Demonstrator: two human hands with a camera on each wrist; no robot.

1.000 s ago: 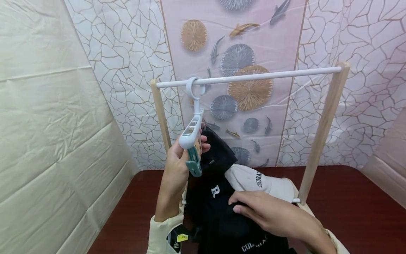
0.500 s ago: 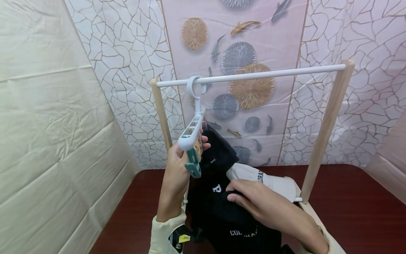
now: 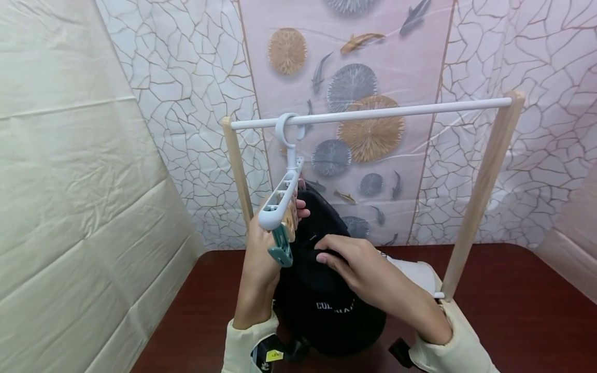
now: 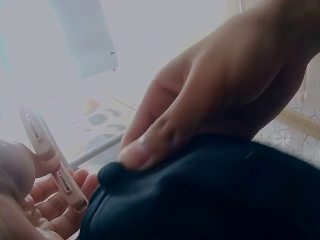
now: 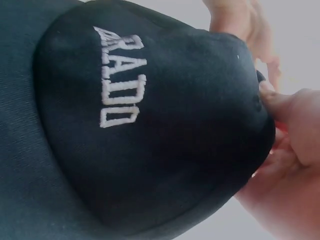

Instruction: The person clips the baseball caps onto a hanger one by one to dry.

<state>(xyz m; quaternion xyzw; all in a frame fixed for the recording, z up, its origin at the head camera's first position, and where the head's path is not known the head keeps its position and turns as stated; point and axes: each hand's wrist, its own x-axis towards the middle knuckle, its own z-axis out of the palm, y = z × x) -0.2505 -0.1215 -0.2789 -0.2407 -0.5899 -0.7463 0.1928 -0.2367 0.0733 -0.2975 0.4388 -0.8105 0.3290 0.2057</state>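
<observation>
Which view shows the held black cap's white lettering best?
The right wrist view: the white lettering is largest, with RADO readable. The head view shows it smaller, starting COL; the left wrist view shows the cap without lettering.

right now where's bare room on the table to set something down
Bare table: left, between the cream cloth and left sleeve; right, beyond the rack's right post. Crowded: the middle, with left hand, right hand, black cap and hanger.

Left of centre on your white round rod hangs the white plastic clip hanger. To its lower right, in your right fingers, is the black fabric cap; farther right, the white fabric cap.
</observation>
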